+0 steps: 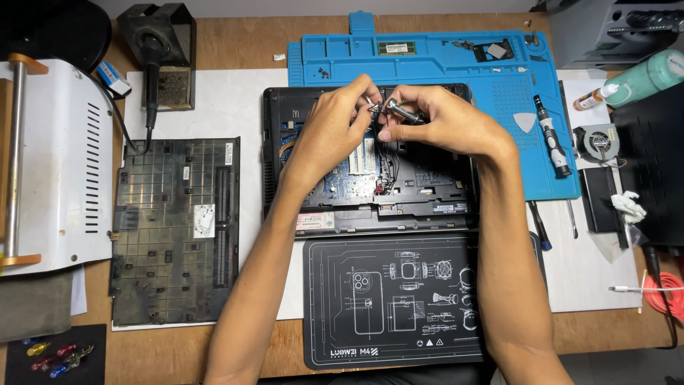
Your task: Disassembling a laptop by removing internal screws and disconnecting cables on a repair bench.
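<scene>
- The right hand (438, 121) is gripping a small metal screwdriver (402, 112), its fingers closed around the handle and the tool lying roughly level, tip pointing left.
- The left hand (335, 125) is pinching a tiny metal part (373, 107) at the screwdriver tip between thumb and fingertips; what kind of part it is cannot be told.
- Both hands are hovering over the opened laptop base (299, 128), above its exposed circuit board (360, 178).
- The removed bottom cover (171, 228) is lying to the left of the base, inner side up.
- A blue work mat (456, 71) is lying behind the base, with a dark electric screwdriver (552, 135) resting on its right part.
- A black printed mat (399, 299) is sitting just in front of the base.
- A soldering iron stand (160, 53) is standing at the far left.
</scene>
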